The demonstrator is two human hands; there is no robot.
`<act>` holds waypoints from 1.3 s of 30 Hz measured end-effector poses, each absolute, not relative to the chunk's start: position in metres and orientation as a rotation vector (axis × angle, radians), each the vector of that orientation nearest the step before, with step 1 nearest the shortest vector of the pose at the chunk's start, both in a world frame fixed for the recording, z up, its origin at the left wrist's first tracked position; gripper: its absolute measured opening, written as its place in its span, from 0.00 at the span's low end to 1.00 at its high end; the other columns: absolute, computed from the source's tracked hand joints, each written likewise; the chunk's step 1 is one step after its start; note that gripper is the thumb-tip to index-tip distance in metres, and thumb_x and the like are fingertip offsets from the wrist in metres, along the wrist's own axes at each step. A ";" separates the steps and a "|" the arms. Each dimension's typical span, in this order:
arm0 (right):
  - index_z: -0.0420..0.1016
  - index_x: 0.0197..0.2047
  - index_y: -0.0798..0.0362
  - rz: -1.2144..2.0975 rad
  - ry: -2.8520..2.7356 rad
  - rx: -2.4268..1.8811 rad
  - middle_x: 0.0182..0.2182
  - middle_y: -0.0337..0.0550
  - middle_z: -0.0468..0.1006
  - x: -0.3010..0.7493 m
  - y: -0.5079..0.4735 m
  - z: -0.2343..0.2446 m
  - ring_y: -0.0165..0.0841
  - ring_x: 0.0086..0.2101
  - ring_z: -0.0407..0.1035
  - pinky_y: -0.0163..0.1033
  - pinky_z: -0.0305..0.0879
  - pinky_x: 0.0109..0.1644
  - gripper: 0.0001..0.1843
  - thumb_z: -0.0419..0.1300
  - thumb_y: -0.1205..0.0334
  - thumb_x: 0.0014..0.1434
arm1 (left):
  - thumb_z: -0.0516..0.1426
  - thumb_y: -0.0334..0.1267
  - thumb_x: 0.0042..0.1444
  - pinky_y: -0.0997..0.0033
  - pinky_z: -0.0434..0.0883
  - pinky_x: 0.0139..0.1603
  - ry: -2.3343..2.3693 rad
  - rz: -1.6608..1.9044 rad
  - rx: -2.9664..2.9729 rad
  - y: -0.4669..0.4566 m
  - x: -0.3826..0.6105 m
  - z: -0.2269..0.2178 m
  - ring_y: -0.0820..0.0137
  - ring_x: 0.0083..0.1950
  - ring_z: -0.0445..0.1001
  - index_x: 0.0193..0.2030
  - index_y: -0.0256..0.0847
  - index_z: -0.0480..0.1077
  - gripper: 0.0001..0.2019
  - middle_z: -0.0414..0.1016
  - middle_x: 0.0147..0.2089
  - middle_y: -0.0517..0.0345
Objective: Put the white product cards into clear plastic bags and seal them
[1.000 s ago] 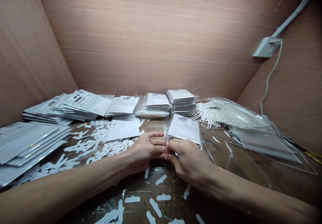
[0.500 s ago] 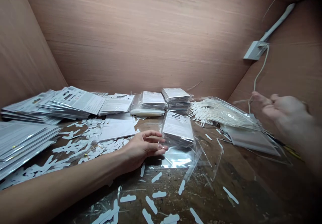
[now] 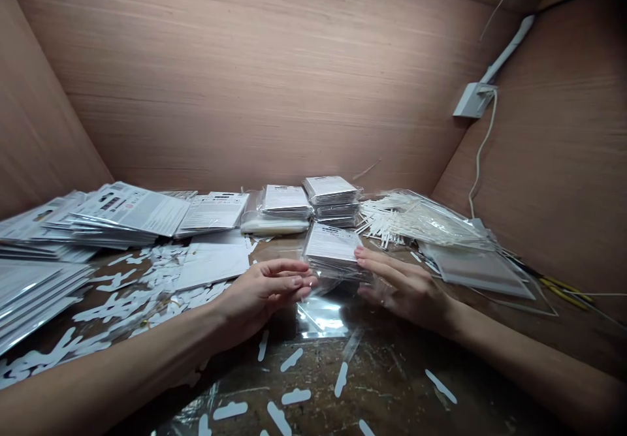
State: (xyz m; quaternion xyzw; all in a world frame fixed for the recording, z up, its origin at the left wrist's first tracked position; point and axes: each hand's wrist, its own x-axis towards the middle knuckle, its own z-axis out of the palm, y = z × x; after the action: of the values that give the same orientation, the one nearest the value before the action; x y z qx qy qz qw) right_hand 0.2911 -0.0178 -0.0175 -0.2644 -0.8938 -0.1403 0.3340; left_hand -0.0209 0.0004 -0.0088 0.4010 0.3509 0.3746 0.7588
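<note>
A small stack of white printed cards inside a clear plastic bag (image 3: 331, 248) lies on the table's middle. My left hand (image 3: 267, 291) rests at the bag's left edge, fingers stretched out and touching the plastic. On the bag's right edge sits my right hand (image 3: 402, 285), fingers extended flat against the stack. The two hands flank the packet. The bag's empty open end (image 3: 324, 315) lies flat toward me between the hands.
Stacks of bagged cards (image 3: 334, 198) stand at the back. Piles of larger printed cards (image 3: 125, 213) fill the left side. White sticks in plastic (image 3: 416, 218) lie at the right. White paper cut-outs (image 3: 290, 360) litter the brown table (image 3: 441, 351). Wooden walls enclose the space.
My right hand left the packet, swung out to the right, then came back and now rests on the packet's right edge. My left hand stayed at the left edge.
</note>
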 end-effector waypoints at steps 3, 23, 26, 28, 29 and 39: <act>0.65 0.72 0.51 -0.354 -2.242 -0.695 0.63 0.54 0.74 0.290 -0.014 -0.017 0.45 0.60 0.74 0.50 0.75 0.64 0.35 0.66 0.70 0.63 | 0.62 0.29 0.55 0.65 0.84 0.46 0.776 0.808 1.323 0.000 -0.029 -0.004 0.62 0.43 0.84 0.47 0.36 0.81 0.13 0.80 0.51 0.42; 0.72 0.63 0.53 -0.116 -2.372 -0.747 0.60 0.56 0.78 0.291 -0.008 -0.026 0.43 0.61 0.73 0.49 0.74 0.65 0.25 0.63 0.71 0.63 | 0.54 0.22 0.62 0.41 0.48 0.80 0.296 0.665 2.684 -0.014 -0.023 -0.019 0.56 0.73 0.66 0.52 0.47 0.77 0.19 0.79 0.62 0.52; 0.72 0.65 0.53 -0.160 -2.330 -0.677 0.60 0.55 0.78 0.292 -0.012 -0.023 0.43 0.61 0.73 0.49 0.74 0.65 0.26 0.63 0.72 0.63 | 0.73 0.37 0.49 0.43 0.59 0.76 0.303 0.984 2.490 -0.010 -0.029 -0.013 0.49 0.67 0.74 0.60 0.46 0.73 0.30 0.80 0.60 0.45; 0.73 0.64 0.51 -0.156 -2.266 -0.661 0.61 0.53 0.77 0.292 -0.014 -0.020 0.43 0.59 0.75 0.48 0.76 0.63 0.27 0.65 0.72 0.62 | 0.79 0.41 0.33 0.44 0.66 0.72 0.345 1.181 2.369 -0.002 -0.032 -0.011 0.46 0.65 0.74 0.60 0.46 0.73 0.44 0.79 0.60 0.41; 0.74 0.64 0.49 -0.140 -2.232 -0.662 0.61 0.51 0.77 0.291 -0.015 -0.019 0.43 0.58 0.76 0.48 0.77 0.61 0.28 0.65 0.72 0.61 | 0.79 0.40 0.31 0.44 0.67 0.72 0.393 1.211 2.351 0.004 -0.032 -0.011 0.46 0.66 0.73 0.60 0.46 0.74 0.44 0.78 0.62 0.41; 0.79 0.58 0.47 -0.049 -2.063 -0.575 0.57 0.49 0.81 0.276 -0.017 -0.012 0.44 0.54 0.79 0.51 0.80 0.58 0.26 0.66 0.77 0.59 | 0.62 0.23 0.59 0.56 0.61 0.76 0.551 1.060 2.368 0.017 -0.022 -0.014 0.62 0.69 0.72 0.58 0.47 0.78 0.22 0.77 0.64 0.52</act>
State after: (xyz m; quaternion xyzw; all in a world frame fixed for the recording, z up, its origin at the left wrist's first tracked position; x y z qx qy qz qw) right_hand 0.2762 -0.0174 -0.0121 -0.2355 -0.8452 -0.0199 0.4794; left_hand -0.0225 0.0167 -0.0142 0.8663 0.2015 0.3876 0.2422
